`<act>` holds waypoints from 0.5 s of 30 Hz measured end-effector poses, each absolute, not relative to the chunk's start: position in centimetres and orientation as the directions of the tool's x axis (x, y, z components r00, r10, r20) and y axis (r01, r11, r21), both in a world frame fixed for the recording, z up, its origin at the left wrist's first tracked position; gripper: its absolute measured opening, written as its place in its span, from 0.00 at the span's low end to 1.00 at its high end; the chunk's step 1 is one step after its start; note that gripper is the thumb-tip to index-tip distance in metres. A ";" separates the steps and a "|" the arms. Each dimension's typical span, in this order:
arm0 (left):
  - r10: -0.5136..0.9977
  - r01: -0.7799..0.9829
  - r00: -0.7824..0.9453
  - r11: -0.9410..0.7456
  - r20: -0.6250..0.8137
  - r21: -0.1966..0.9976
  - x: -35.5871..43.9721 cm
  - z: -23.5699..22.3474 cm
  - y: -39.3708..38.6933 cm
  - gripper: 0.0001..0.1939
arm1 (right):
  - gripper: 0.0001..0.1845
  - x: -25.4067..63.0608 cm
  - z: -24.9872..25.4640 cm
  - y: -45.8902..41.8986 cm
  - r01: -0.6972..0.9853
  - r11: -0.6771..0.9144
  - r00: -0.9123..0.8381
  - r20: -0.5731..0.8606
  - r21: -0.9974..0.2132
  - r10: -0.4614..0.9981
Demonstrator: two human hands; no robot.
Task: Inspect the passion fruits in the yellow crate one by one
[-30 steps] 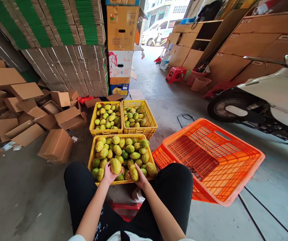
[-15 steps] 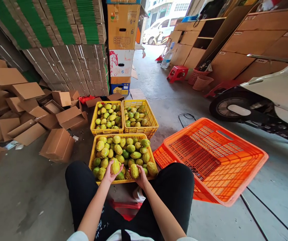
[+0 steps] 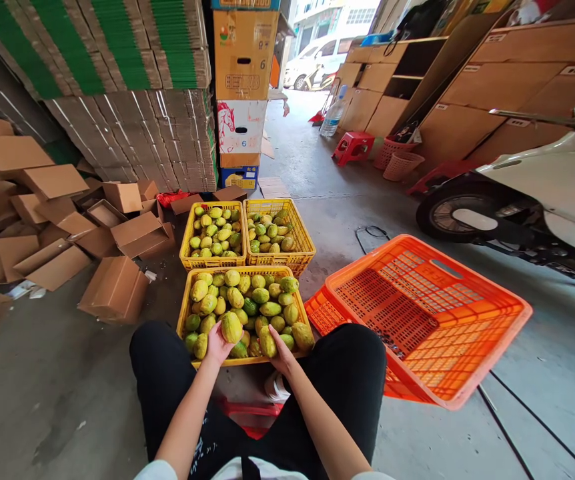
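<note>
My left hand holds a yellow-green, oval fruit that looks like a small papaya, cupped from below. In my right hand is a second fruit of the same kind, gripped at its right side. Both hands are over the near edge of a yellow crate between my knees. Many similar fruits, yellow to green, fill that crate. My palms are partly hidden by the fruits.
Two more yellow crates of fruit stand just beyond. An orange crate is at my right knee. Loose cardboard boxes lie at left, before stacked flat cartons. A scooter stands at right; a red stool is farther back.
The fruit in my left hand has turned and sits slightly higher in the fingers. The fruit in my right hand has tilted a little. Both hands remain over the near crate.
</note>
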State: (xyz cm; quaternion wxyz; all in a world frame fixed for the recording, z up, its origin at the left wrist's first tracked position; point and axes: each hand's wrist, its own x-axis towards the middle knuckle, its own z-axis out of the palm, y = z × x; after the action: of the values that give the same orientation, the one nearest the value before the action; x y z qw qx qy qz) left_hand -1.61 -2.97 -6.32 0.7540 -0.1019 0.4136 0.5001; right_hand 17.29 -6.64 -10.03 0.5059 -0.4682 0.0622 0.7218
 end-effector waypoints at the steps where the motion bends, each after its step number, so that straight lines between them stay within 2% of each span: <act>1: 0.676 -0.841 0.146 0.469 -0.722 0.269 -1.6 -6.2 -2.9 0.16 | 0.10 17.3 -10.0 -6.7 -0.787 -0.491 -0.076 -0.731 -0.373 0.678; 8: 0.667 -0.824 0.126 0.483 -0.734 0.298 -1.6 -6.0 -3.1 0.11 | 0.15 17.7 -9.8 -6.7 -0.799 -0.546 -0.191 -0.753 -0.254 0.630; 15: 0.673 -0.854 0.237 0.488 -0.701 0.179 -1.8 -5.4 -3.2 0.15 | 0.15 17.4 -10.0 -6.3 -0.814 -0.530 -0.152 -0.794 -0.237 0.588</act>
State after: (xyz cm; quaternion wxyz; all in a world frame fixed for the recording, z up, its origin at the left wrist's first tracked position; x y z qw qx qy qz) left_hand -1.76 -3.18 -5.44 0.7771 -0.1213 0.3744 0.4912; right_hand 17.41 -6.34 -10.04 0.4682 -0.4524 0.1249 0.7487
